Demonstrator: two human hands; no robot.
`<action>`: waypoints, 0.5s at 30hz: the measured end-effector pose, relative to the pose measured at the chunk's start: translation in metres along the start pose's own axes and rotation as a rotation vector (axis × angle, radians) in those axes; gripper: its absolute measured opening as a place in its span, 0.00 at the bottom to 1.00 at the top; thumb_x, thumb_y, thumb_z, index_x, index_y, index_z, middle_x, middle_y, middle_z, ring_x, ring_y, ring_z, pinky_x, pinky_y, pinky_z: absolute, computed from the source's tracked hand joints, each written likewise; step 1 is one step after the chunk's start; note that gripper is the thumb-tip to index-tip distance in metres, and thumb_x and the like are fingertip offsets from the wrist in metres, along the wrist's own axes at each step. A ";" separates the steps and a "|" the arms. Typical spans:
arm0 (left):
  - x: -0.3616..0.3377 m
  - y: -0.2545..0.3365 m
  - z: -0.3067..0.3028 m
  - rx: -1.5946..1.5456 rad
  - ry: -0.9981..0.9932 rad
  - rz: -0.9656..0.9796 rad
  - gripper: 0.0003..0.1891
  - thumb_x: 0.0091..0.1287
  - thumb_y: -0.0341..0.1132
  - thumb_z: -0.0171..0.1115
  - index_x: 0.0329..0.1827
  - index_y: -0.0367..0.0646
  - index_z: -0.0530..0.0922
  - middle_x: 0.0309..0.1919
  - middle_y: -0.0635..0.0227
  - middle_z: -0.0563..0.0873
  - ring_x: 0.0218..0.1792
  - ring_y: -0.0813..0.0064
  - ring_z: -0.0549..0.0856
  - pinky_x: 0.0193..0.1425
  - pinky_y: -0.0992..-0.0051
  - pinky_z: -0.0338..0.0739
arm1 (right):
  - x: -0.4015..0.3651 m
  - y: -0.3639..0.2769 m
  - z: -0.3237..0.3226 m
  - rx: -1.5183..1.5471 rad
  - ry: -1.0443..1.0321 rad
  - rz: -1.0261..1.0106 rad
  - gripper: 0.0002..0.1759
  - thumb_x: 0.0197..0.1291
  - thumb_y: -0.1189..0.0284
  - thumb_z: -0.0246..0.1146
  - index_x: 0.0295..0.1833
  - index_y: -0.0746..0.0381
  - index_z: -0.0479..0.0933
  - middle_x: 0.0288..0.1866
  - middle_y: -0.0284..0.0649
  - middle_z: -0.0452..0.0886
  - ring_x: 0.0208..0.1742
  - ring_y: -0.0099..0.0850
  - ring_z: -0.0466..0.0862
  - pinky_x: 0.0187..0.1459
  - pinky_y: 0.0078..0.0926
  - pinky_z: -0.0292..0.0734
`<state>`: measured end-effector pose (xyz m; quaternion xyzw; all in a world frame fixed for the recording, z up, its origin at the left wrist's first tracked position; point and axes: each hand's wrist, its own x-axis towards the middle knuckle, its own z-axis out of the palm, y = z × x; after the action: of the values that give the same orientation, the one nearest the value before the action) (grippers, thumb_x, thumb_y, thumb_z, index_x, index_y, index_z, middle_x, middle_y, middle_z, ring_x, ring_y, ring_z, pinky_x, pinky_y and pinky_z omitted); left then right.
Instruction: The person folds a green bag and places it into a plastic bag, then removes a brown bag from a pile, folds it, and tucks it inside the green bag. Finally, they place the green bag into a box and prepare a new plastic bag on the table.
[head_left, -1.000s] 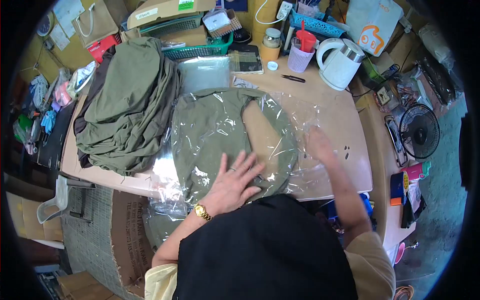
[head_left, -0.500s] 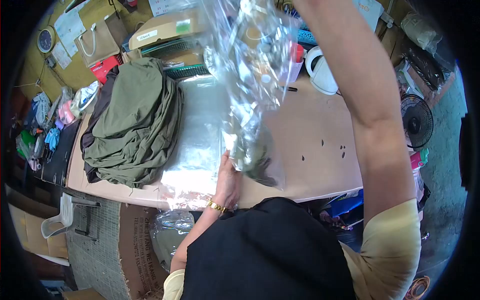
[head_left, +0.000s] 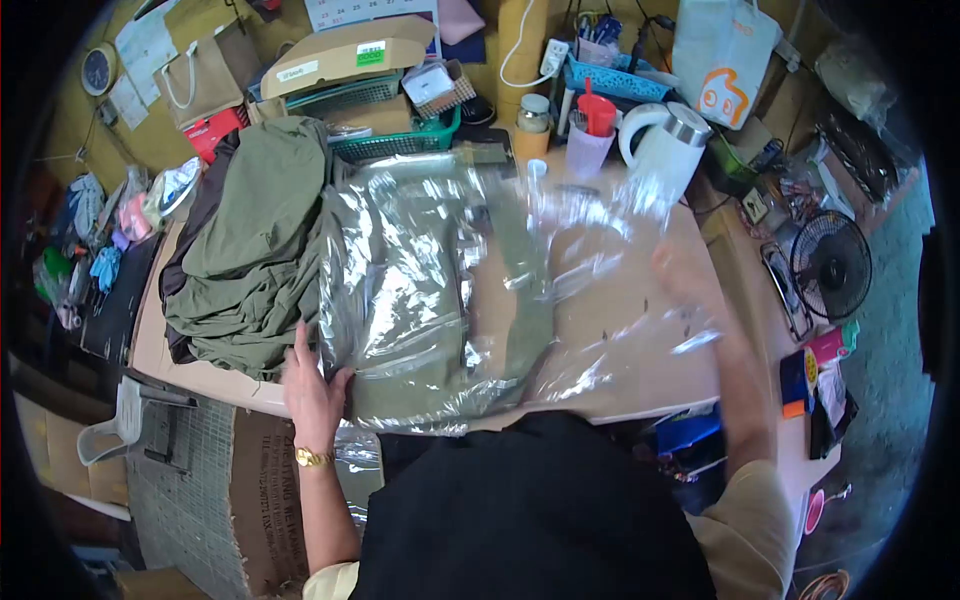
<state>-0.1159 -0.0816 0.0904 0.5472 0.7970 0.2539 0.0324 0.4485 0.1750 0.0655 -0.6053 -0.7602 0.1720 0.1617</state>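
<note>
A folded olive-green garment inside a clear plastic bag [head_left: 440, 290] lies flat on the tan table [head_left: 640, 250] in front of me. My left hand [head_left: 312, 385] grips the bag's near left corner at the table edge, a gold watch on the wrist. My right hand [head_left: 690, 275] is blurred at the bag's open right end, touching the loose plastic there; whether its fingers grip the plastic I cannot make out.
A heap of olive-green garments [head_left: 255, 240] lies to the left of the bag. Behind stand a green basket [head_left: 400, 140], a white kettle [head_left: 660, 150], cups [head_left: 588, 140] and a jar. A black fan [head_left: 830, 265] sits to the right.
The bagged garment was flat, then lifted and shaken upright by the raised right arm. It now lies flat again, and the left hand has shifted to its left corner.
</note>
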 end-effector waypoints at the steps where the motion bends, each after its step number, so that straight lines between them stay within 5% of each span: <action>1: 0.004 0.010 -0.003 0.044 0.147 0.138 0.38 0.57 0.28 0.73 0.73 0.40 0.68 0.52 0.51 0.79 0.51 0.53 0.81 0.56 0.59 0.75 | -0.019 0.000 0.035 -0.033 -0.045 0.021 0.07 0.65 0.67 0.64 0.45 0.58 0.80 0.39 0.40 0.84 0.44 0.32 0.84 0.46 0.36 0.79; 3: 0.019 0.046 -0.002 -0.077 0.313 0.398 0.25 0.57 0.28 0.72 0.59 0.41 0.79 0.49 0.53 0.81 0.50 0.52 0.80 0.55 0.57 0.73 | -0.040 -0.069 0.048 0.336 -0.031 0.158 0.11 0.66 0.68 0.62 0.48 0.63 0.81 0.45 0.47 0.86 0.48 0.33 0.86 0.50 0.32 0.79; 4: 0.024 0.079 -0.002 -0.215 0.193 0.492 0.21 0.58 0.30 0.72 0.55 0.41 0.82 0.49 0.54 0.83 0.52 0.52 0.81 0.58 0.56 0.74 | -0.035 -0.085 0.050 0.386 -0.061 0.043 0.12 0.67 0.68 0.62 0.51 0.64 0.80 0.47 0.46 0.86 0.48 0.33 0.86 0.51 0.31 0.79; 6: 0.029 0.152 0.015 -0.545 -0.103 0.634 0.22 0.59 0.32 0.75 0.57 0.40 0.82 0.48 0.59 0.84 0.43 0.67 0.85 0.42 0.70 0.81 | -0.027 -0.132 0.043 0.643 -0.160 -0.114 0.12 0.67 0.72 0.63 0.52 0.66 0.79 0.46 0.43 0.86 0.48 0.30 0.86 0.51 0.28 0.79; 8: 0.034 0.214 0.049 -0.799 -0.082 0.630 0.20 0.60 0.32 0.75 0.55 0.39 0.83 0.45 0.63 0.85 0.38 0.71 0.85 0.38 0.76 0.80 | -0.025 -0.182 0.028 0.848 -0.216 -0.165 0.10 0.66 0.76 0.64 0.51 0.67 0.78 0.44 0.41 0.86 0.47 0.28 0.86 0.50 0.25 0.80; 12: 0.074 0.227 0.089 -0.811 -0.287 0.647 0.17 0.61 0.28 0.74 0.53 0.36 0.83 0.42 0.64 0.86 0.36 0.76 0.84 0.38 0.79 0.79 | -0.017 -0.191 0.005 1.119 -0.268 -0.224 0.10 0.62 0.84 0.66 0.48 0.67 0.78 0.39 0.36 0.83 0.46 0.22 0.84 0.46 0.18 0.79; 15: 0.098 0.200 0.076 -0.930 -0.087 0.590 0.06 0.66 0.27 0.70 0.42 0.36 0.84 0.39 0.66 0.86 0.33 0.80 0.83 0.37 0.78 0.78 | -0.014 -0.156 -0.011 1.076 -0.255 -0.154 0.11 0.62 0.86 0.65 0.50 0.67 0.78 0.39 0.36 0.81 0.44 0.22 0.83 0.45 0.19 0.79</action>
<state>0.0411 0.0877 0.1348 0.6853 0.4116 0.5546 0.2310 0.3221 0.1302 0.1462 -0.3544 -0.6207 0.5954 0.3669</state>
